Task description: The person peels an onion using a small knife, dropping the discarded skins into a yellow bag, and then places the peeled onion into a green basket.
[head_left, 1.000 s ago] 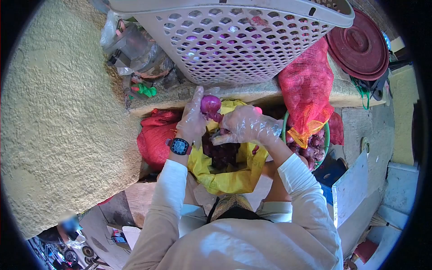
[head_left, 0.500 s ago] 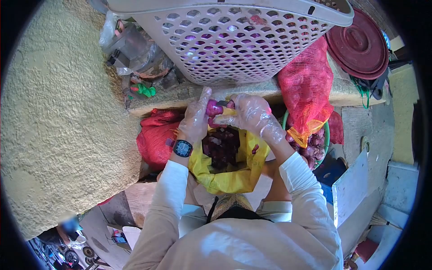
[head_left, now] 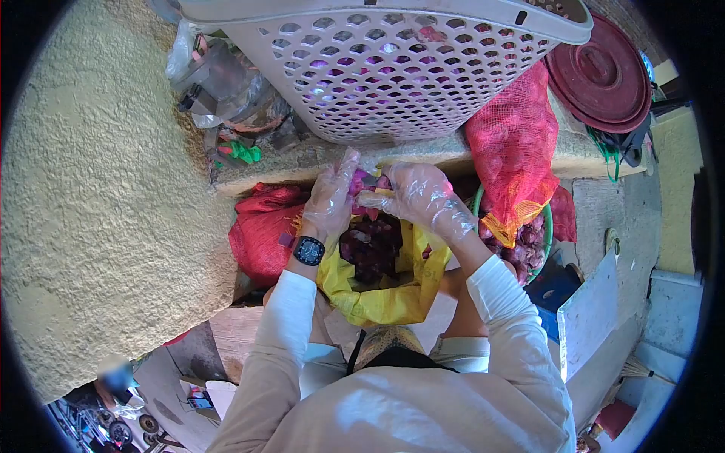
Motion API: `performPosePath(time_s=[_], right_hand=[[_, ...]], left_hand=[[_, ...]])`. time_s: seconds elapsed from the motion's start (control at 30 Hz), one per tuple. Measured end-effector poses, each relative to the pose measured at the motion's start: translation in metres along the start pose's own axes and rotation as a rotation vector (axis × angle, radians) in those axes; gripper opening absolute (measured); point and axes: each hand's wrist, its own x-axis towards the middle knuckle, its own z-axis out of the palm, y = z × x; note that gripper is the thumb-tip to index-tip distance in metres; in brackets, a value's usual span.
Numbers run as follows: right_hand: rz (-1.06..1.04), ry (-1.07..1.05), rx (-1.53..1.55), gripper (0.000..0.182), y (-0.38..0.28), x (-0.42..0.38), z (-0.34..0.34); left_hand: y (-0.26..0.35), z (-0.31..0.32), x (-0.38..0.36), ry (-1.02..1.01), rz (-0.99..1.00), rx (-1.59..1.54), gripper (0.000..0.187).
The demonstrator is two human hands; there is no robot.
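Two hands in clear plastic gloves meet above the open mouth of a yellow sack, the left hand (head_left: 330,198) upright with its fingers pointing up and the right hand (head_left: 418,195) turned inward, fingers curled toward the left. A black-faced watch circles the left wrist (head_left: 308,250), while the right wrist (head_left: 464,234) bends in from the sack's opposite side. Both forearms, in pale sleeves ending below the wrists, reach forward from the wearer's torso (head_left: 408,414) and converge over the sack's far edge.
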Motion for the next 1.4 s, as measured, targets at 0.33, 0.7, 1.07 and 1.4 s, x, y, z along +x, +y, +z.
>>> performPosePath(time_s=[0.33,0.7,1.07,1.4], right_hand=[[-0.146,-0.120,-0.138,0.061,-0.004,-0.001,0.005],[-0.208,-0.011,-0.006,0.063,-0.001,-0.003,0.008],[0.018,0.106,0.069,0.072,-0.002,-0.002,-0.005],[0.043,0.000,0.072,0.065,-0.005,-0.001,-0.007]], left_hand=[[-0.005,-0.004,0.005,0.124,-0.013,-0.080,0.050],[0.008,0.004,-0.005,0.089,-0.057,-0.243,0.049],[-0.002,0.001,0.003,0.082,0.004,-0.213,0.038],[-0.005,0.002,0.006,0.043,0.048,-0.214,0.037]])
